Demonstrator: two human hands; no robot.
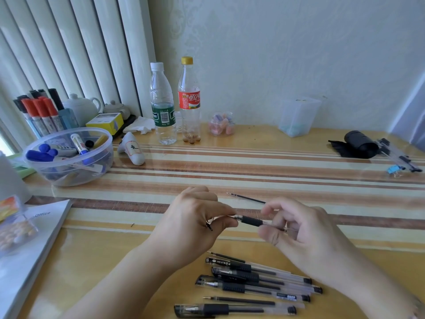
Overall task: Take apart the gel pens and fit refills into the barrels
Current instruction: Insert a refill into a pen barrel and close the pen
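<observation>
From the head camera we see our two hands meeting over a striped table (253, 162). Our left hand (193, 224) has its fingers curled, thumb and forefinger pinching the tip end of a pen (250, 221) with a black grip. Our right hand (305, 229) holds the clear barrel end of the same pen in curled fingers, and between its upper fingers it also pinches a thin black refill (246, 198) that points toward 10 o'clock above the pen. The pen lies nearly level between both hands, at the middle of the view.

At 6 o'clock from the hands a row of capped pens (257, 279) lies on the table, side by side, caps to the left, with two loose refills (239, 300) among them.

At 10 o'clock sits a clear bowl (69, 157) of markers, and behind it a cup of red-capped markers (39, 111). A white teapot (80, 107) stands just beside those. At 12 o'clock two bottles (174, 102) stand close together against the wall, one with a white cap, one with a yellow cap. A small jar (222, 124) is to their right. At 2 o'clock a black roll (361, 143) lies near the table's far edge, and a blue clip (394, 169) lies just beside it. A booklet (34, 238) rests at 9 o'clock
</observation>
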